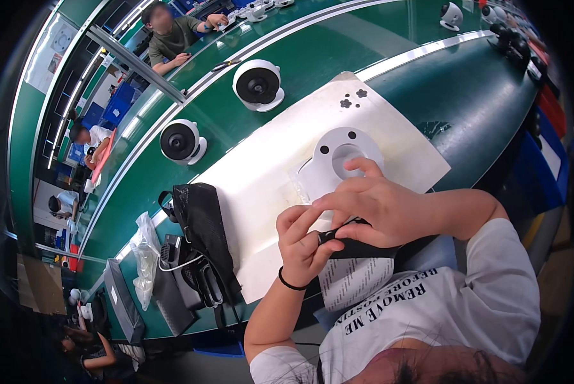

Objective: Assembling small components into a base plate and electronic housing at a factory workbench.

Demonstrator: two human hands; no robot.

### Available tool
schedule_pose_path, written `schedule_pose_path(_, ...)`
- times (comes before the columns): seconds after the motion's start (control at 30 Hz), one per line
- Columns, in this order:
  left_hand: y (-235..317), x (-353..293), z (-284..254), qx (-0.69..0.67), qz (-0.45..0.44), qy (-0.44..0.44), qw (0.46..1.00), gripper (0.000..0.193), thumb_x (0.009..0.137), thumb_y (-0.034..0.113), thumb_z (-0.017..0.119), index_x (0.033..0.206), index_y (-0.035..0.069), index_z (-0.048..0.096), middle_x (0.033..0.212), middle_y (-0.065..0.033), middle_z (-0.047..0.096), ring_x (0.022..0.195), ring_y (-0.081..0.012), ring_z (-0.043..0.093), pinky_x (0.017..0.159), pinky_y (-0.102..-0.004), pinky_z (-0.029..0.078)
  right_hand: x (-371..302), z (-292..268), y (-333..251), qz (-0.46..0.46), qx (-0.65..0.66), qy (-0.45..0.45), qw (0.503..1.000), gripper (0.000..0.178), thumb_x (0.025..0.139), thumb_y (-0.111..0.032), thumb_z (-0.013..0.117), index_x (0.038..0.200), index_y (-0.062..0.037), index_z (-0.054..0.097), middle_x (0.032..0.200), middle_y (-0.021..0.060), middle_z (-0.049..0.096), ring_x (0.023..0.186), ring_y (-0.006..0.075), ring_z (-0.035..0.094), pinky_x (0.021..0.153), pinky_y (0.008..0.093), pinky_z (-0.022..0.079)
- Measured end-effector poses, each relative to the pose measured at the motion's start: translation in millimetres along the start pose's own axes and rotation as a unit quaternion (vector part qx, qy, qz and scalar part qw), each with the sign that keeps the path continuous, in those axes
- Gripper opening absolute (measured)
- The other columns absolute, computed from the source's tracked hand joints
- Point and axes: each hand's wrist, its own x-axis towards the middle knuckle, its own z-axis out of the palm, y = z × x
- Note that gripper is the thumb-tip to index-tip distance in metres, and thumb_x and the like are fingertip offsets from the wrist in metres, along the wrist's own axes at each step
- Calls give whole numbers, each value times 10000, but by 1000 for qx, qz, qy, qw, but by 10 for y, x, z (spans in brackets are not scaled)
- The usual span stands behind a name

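Your left hand (299, 248) and right hand (381, 208) together, both pinching a small black piece (327, 237), near side of white base (321, 173); slack pinch could drop it, right fingers reaching over could nudge the base

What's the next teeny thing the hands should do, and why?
Maybe gently peel at the edge of the thin black sheet: the left hand and right hand both have fingers there, and the white round plastic part with two black dots lies just beyond. Fingers hide whether any piece is loose.
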Motion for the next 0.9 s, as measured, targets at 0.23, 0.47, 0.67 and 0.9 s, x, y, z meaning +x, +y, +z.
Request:
schedule_pose_path(0.23, 30, 30, -24, 15, -12, 3, 1000, 404, 622, 320, 707, 532, 16, 457, 1090, -136, 568, 909, -297, 465, 765, -352, 389, 31, 38, -24, -11, -2, 23, 1000, 510, 739, -101, 627, 1200, -130, 408, 810, -48, 591, 870, 156, 535, 926, 471, 210)
schedule_pose_path(0.47, 27, 30, -40, 44, -28, -26, 998, 415, 623, 337, 701, 515, 14, 464, 1117, -135, 555, 941, -301, 453, 797, -351, 377, -31, 74, -8, -189, -158, 52, 968, 313, 696, -112, 661, 993, -162, 580, 849, -74, 580, 827, 119, 504, 870, 376, 270)
schedule_pose_path(0.67, 74, 48, 23, 10, -19, -57, 998, 411, 630, 348, 684, 494, 27, 465, 1168, -129, 525, 1003, -302, 426, 827, -367, 358, -161, 132, 126, -73, 77, 97, 990, 239, 705, -77, 626, 923, -155, 566, 823, -66, 569, 725, 132, 466, 712, 298, 325)
schedule_pose_path(0.9, 71, 24, 15, 25, -3, -68, 997, 424, 624, 396, 678, 507, 39, 481, 1174, -117, 522, 1047, -310, 394, 854, -373, 330, -171, 104, 153, -205, 2, 43, 978, 287, 754, -46, 568, 1018, -133, 496, 811, -61, 549, 698, 149, 484, 720, 298, 326)
